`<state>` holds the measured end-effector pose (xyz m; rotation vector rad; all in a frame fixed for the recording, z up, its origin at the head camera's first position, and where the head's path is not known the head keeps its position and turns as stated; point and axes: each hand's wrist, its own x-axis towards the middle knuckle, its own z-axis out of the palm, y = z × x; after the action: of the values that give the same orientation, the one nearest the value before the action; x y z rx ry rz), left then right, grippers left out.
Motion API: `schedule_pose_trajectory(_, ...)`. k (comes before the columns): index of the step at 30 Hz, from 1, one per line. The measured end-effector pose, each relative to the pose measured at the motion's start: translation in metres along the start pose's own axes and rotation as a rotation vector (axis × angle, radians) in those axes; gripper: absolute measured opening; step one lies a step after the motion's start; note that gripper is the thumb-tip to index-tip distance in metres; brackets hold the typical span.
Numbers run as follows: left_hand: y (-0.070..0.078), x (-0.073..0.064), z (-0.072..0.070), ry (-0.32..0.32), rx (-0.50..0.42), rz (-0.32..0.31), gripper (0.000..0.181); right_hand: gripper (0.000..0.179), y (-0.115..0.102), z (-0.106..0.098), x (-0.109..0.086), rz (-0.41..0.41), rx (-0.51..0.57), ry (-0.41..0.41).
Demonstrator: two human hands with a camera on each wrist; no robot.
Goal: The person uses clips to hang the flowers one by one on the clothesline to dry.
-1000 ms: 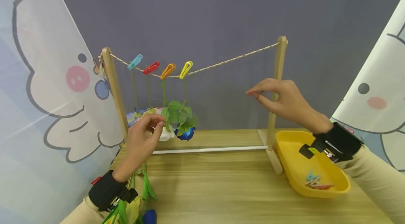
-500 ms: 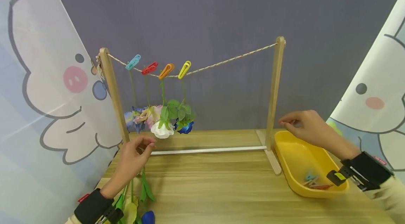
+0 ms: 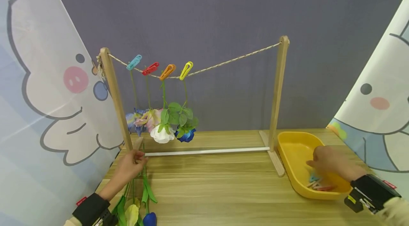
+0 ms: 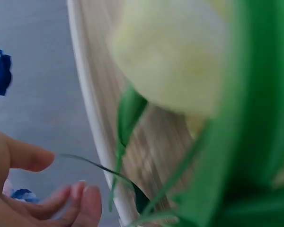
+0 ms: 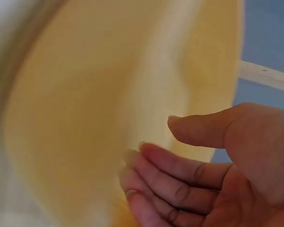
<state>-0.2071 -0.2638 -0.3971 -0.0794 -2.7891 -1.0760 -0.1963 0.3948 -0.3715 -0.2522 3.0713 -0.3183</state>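
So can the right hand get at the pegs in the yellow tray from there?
Probably yes: the right hand is at the open tray, its fingers look empty, and I see nothing blocking the pegs.

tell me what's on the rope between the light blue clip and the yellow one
The head view shows a red clip and an orange clip on the rope between the light blue clip and the yellow clip.
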Motion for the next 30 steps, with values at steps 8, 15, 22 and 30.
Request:
schedule_pose_trajectory(8, -0.018, -0.002, 0.002, -0.106, 0.074, -0.030, 0.042, 0.037, -0.003, 0.014, 0.002, 0.020, -0.010, 0.009)
schedule_pose_trajectory(15, -0.027, -0.001, 0.013, -0.147, 0.051, 0.010, 0.035, 0.038, -0.008, 0.023, 0.001, -0.006, 0.036, 0.041)
schedule_pose_trajectory(22, -0.026, 0.003, 0.017, -0.146, 0.041, 0.027, 0.017, 0.028, -0.006, 0.027, 0.000, -0.107, 0.036, 0.136)
schedule_pose_trajectory(30, -0.022, -0.002, 0.016, -0.167, -0.167, -0.131, 0.023, 0.023, -0.007, 0.030, 0.007, -0.244, 0.054, 0.160)
